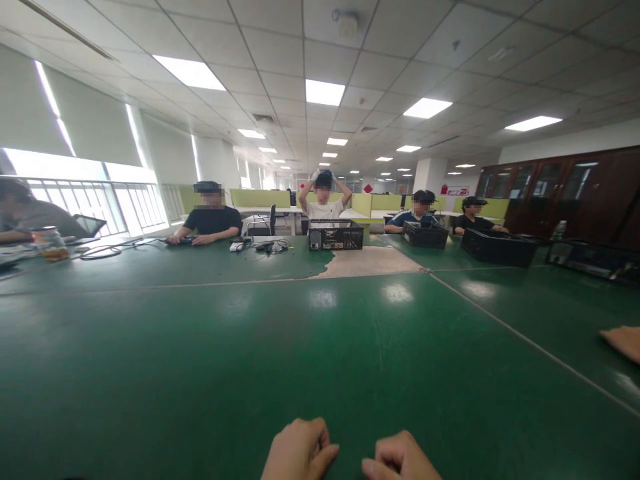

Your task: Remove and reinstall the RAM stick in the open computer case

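My left hand (300,451) rests low in the view on the green tabletop (300,353), its fingers curled inward and the thumb pointing right. A short gap to the right of it, my right hand (403,457) is also curled, with the thumb pointing left. Both hands are closed, and no object shows in either one. The bottom of the frame cuts off the wrists. Apart from the table surface, nothing lies close to my hands.
Across the table sit several people wearing head gear. Before them stand black computer cases (336,236), (499,247), and cables with small parts (270,247). A jar (50,243) stands far left. Bare tan surface (373,261) shows where the green covering is torn. Someone's hand (623,343) enters at right.
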`<state>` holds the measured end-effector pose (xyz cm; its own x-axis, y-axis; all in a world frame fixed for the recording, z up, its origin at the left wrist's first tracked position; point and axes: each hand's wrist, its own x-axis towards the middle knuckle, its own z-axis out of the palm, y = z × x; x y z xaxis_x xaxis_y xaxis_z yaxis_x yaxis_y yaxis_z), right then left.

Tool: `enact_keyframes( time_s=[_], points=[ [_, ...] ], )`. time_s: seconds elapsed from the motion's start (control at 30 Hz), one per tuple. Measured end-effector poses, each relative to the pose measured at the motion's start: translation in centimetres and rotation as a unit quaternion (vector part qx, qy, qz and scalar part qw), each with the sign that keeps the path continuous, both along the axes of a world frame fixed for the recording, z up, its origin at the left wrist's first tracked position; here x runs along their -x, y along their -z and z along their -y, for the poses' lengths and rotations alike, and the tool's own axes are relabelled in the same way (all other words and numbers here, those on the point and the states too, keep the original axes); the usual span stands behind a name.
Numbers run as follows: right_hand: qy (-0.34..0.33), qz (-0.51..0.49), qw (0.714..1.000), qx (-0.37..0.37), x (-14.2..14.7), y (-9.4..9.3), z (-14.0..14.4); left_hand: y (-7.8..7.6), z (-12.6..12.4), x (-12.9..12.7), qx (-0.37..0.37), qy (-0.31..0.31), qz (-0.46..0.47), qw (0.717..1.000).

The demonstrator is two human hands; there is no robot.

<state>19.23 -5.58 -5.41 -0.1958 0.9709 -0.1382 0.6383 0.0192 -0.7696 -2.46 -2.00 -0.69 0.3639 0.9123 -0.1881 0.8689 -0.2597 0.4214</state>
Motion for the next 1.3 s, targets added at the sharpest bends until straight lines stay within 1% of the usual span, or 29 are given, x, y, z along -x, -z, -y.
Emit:
enact_keyframes(
  time_s=[0.1,0.17,0.33,0.53,0.63,0.8,0.97,1.17,1.3],
  points=[
    [-0.008,0.013,1.000,-0.009,0.5,-0.8,0.4,0.6,-0.2,0.0,-0.047,-0.008,0.008,0.999],
    [-0.016,0.017,0.999,-0.022,0.8,-1.2,0.6,1.0,-0.3,-0.1,-0.061,-0.013,0.013,0.998],
    [-0.026,-0.028,0.998,-0.058,0.9,-1.3,0.6,1.0,-0.1,-0.3,-0.065,-0.022,0.023,0.997],
    [-0.033,-0.009,0.997,-0.065,0.8,-1.5,0.7,0.5,0.2,-0.1,-0.053,-0.023,0.029,0.998],
    [-0.039,0.005,0.997,-0.059,0.8,-1.6,0.6,0.4,0.3,-0.1,-0.062,-0.026,0.019,0.998],
    [-0.009,0.005,0.999,-0.034,0.6,-0.8,0.4,0.3,0.4,-0.3,-0.057,-0.025,-0.011,0.998],
    [-0.022,-0.016,0.999,-0.036,0.3,-0.2,0.1,0.3,0.2,-0.3,-0.050,-0.015,-0.031,0.998],
    [0.000,-0.015,1.000,-0.024,0.6,-0.5,0.2,-0.1,0.6,-0.3,-0.063,-0.007,-0.036,0.997],
    [-0.007,-0.011,1.000,-0.013,1.0,-1.0,0.3,-0.2,0.8,-0.4,-0.074,-0.001,-0.036,0.997]
  ],
)
